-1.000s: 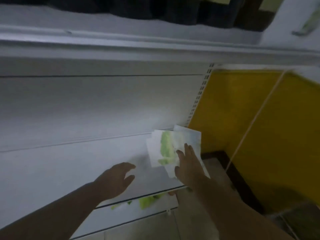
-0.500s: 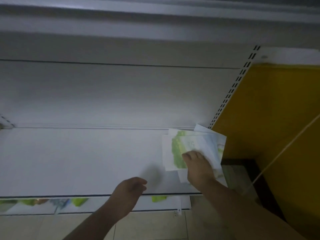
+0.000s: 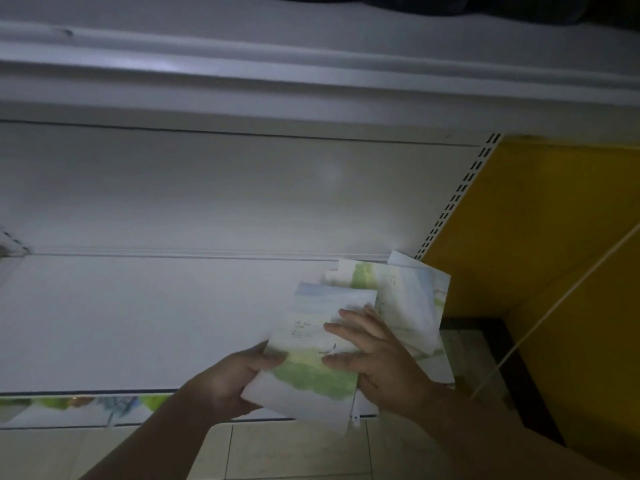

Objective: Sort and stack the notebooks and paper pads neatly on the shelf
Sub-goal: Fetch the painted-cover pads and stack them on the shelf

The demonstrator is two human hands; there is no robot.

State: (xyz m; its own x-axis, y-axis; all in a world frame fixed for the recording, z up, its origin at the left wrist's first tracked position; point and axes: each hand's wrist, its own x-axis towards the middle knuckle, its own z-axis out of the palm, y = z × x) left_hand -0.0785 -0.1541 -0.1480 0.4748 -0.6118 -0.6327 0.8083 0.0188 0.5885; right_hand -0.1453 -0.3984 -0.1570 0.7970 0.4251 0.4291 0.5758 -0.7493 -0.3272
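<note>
A notebook [image 3: 311, 344] with a pale sky and green landscape cover lies tilted over the front edge of the white shelf [image 3: 145, 323]. My left hand [image 3: 235, 379] grips its left edge, thumb on the cover. My right hand [image 3: 377, 355] lies on its right side with fingers spread flat across the cover. Behind it, a loose pile of similar notebooks [image 3: 405, 299] rests askew at the shelf's right end, partly hidden by my right hand and the front notebook.
A yellow side panel [image 3: 554, 237] and a slotted upright [image 3: 457, 199] close off the shelf's right end. More green-printed covers [image 3: 69, 408] show on the shelf below. Another white shelf [image 3: 311, 71] overhangs above. Tiled floor [image 3: 294, 452] lies beneath.
My left hand has come over from the bare shelf and taken hold of a notebook's left edge. My right hand has slid that notebook forward off the pile toward the shelf's front.
</note>
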